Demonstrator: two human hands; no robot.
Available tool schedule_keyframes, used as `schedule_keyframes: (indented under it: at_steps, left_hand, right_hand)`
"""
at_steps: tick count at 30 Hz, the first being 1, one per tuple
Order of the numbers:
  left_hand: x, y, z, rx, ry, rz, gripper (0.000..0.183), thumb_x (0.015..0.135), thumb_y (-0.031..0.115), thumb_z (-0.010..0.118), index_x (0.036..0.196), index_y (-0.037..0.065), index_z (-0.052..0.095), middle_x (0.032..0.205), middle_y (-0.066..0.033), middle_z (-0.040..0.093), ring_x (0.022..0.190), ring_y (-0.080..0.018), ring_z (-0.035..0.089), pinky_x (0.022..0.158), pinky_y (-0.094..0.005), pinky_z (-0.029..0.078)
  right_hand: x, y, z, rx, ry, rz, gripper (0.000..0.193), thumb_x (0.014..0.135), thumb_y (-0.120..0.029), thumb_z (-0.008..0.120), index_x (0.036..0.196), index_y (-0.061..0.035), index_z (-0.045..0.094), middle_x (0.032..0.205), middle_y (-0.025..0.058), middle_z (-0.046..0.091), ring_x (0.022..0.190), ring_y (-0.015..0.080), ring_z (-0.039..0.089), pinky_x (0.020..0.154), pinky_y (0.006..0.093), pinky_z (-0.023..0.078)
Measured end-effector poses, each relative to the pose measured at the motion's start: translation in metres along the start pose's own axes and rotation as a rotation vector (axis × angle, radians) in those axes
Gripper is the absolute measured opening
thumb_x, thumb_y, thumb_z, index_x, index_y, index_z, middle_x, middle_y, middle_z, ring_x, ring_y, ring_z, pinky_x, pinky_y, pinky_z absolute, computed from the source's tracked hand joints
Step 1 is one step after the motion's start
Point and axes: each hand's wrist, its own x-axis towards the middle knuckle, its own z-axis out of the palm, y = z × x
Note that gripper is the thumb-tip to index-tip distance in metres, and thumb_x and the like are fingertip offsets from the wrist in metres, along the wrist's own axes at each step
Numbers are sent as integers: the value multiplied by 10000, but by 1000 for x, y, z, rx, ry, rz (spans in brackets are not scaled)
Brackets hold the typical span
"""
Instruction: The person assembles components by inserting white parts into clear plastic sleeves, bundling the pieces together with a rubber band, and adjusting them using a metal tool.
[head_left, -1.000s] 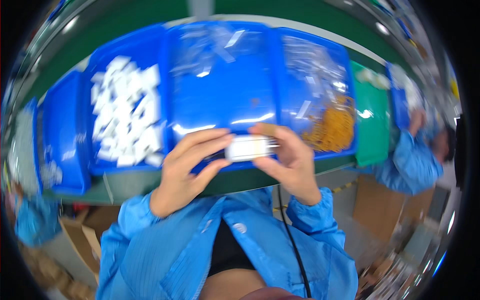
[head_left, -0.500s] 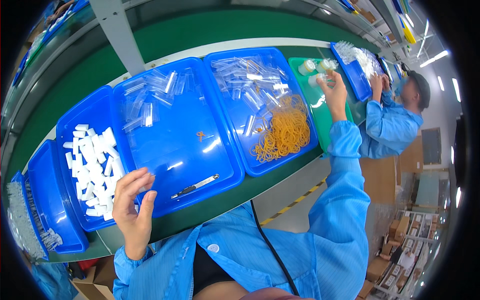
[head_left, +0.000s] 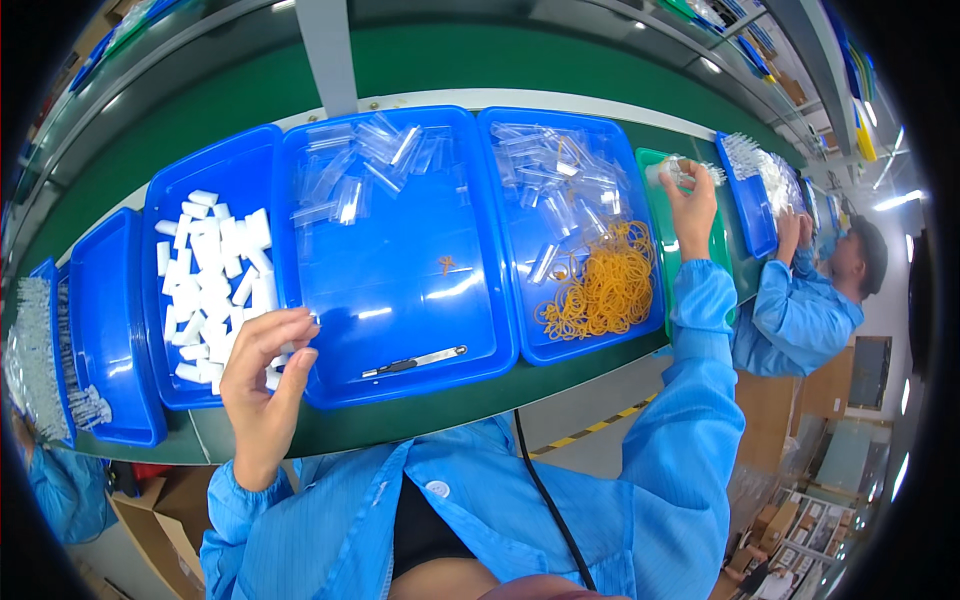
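My right hand [head_left: 693, 208] is stretched out over the green tray [head_left: 722, 238] at the far right, its thumb and fingertips closed on a clear, whitish bundle [head_left: 662, 173]. Other such bundles are partly hidden behind the fingers. Over the near edge between two blue trays, my left hand [head_left: 262, 375] hovers with curved fingers and the thumb apart, holding nothing I can see. Beside it lie white plastic cylinders [head_left: 205, 290] in one blue tray. The middle blue tray [head_left: 400, 270] holds clear plastic sleeves [head_left: 385, 165], a rubber band [head_left: 446, 265] and a slim metal cutter [head_left: 415, 361].
Right of the middle, a blue tray [head_left: 515, 290] contains more clear sleeves [head_left: 550, 170] and a heap of yellow rubber bands [head_left: 605, 285]. Another blue tray [head_left: 110, 330] with small clear parts stands at the left. A co-worker [head_left: 805, 305] in blue works at the right. A grey post [head_left: 327, 60] rises behind the trays.
The view has turned, so the trays appear shifted to the right. My right hand has moved farther over the bundles on the green tray. My left hand keeps much the same curved shape.
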Motion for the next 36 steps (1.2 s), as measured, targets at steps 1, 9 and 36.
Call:
schedule_keyframes:
  at_steps: [1, 9, 36]
  left_hand:
    - [0, 1, 1, 3, 7, -2, 225, 870, -27, 658, 1095, -6, 660, 1159, -160, 614, 991, -225, 662, 849, -307, 532]
    - [-6, -3, -12, 48, 53, -7, 209, 857, -16, 677, 1066, -6, 671, 1085, -145, 651, 960, -218, 660, 835, -310, 520]
    - [-91, -84, -293, 1758, 480, -447, 255, 817, 199, 693, 1042, 94, 633, 1049, -103, 642, 950, -308, 652, 753, -428, 555]
  right_hand:
    - [4, -4, -1, -58, -15, -17, 408, 780, -192, 805, 1123, -64, 625, 1087, 94, 654, 880, 247, 651, 721, 374, 547]
    - [8, -4, 19, -411, 164, -223, 333, 777, -308, 791, 1014, -105, 674, 1130, 71, 657, 1097, 302, 570, 934, 464, 421]
    - [33, -19, -50, 101, -128, -160, 432, 969, -198, 617, 1317, 44, 535, 1318, 184, 575, 1154, 264, 588, 958, 350, 471]
